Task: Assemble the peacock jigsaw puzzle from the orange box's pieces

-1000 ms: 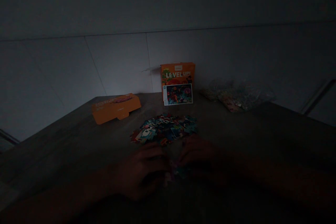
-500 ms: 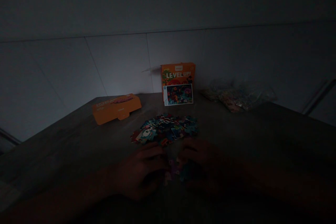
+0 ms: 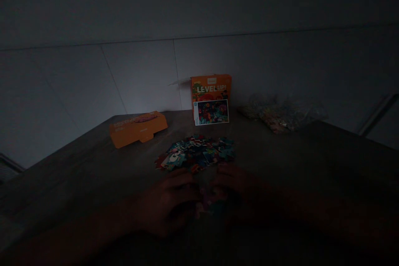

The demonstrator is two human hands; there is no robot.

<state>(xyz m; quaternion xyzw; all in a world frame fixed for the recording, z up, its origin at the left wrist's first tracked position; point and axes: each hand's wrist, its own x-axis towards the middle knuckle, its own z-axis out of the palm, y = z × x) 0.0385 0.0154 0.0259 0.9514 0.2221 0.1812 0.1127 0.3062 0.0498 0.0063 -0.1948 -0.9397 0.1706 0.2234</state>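
Note:
Jigsaw puzzle pieces (image 3: pixel 207 201) in purple, pink and teal lie low on the table between my two hands. My left hand (image 3: pixel 170 201) is curled with its fingers on the left side of these pieces. From the right, my right hand (image 3: pixel 235 187) closes its bent fingers over the other side, its lower part lost in the dark. Just beyond my fingertips lies a loose pile of puzzle pieces (image 3: pixel 199 151), mostly teal, dark blue and red. The scene is very dim, so single piece edges are hard to make out.
An orange box (image 3: pixel 215 85) reading "LEVEL UP!" stands near the wall, a picture card (image 3: pixel 212 113) leaning on its front. An orange cardboard piece (image 3: pixel 139 130) lies to the left on the dark table (image 3: pixel 93 162). Clear plastic bags (image 3: pixel 283 114) with pieces lie at right.
My right hand has shifted slightly, and the pieces between my hands sit a little closer together. My left hand stays in place. The picture is a bit darker.

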